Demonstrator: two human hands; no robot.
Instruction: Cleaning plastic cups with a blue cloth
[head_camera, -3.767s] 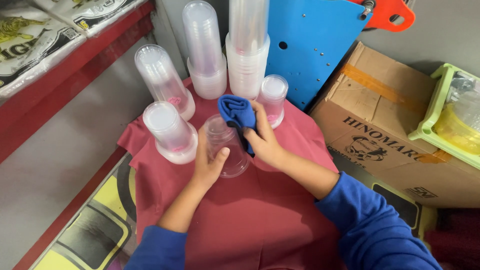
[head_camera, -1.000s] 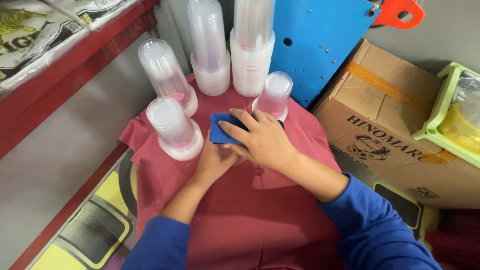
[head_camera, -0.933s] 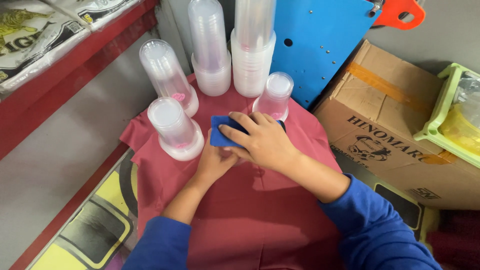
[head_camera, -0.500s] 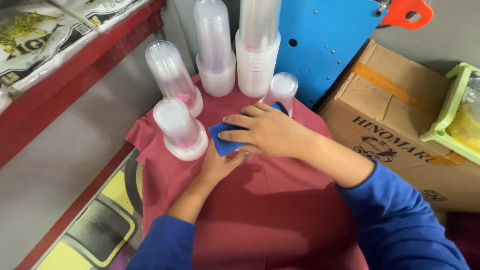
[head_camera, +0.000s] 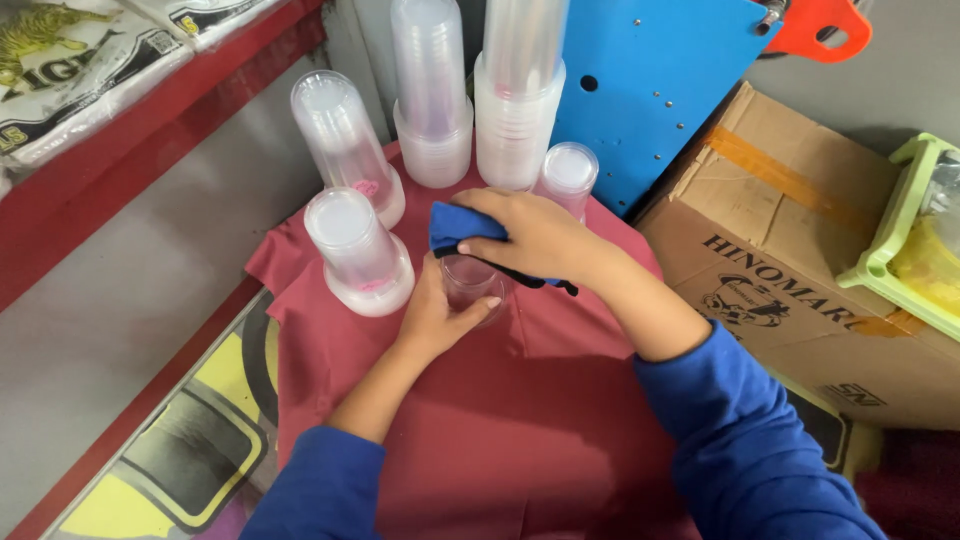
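Clear plastic is showing under both hands in the head view: the left hand (head_camera: 437, 318) is wrapping around a small cup (head_camera: 470, 283) standing upright on the red cloth (head_camera: 520, 430). The right hand (head_camera: 535, 235), at the cup's one o'clock, is pressing a blue rag (head_camera: 455, 225) over its rim. Inverted cup stacks (head_camera: 357, 250) are crowding from nine to twelve o'clock; a cardboard box (head_camera: 800, 270) is sitting at three.
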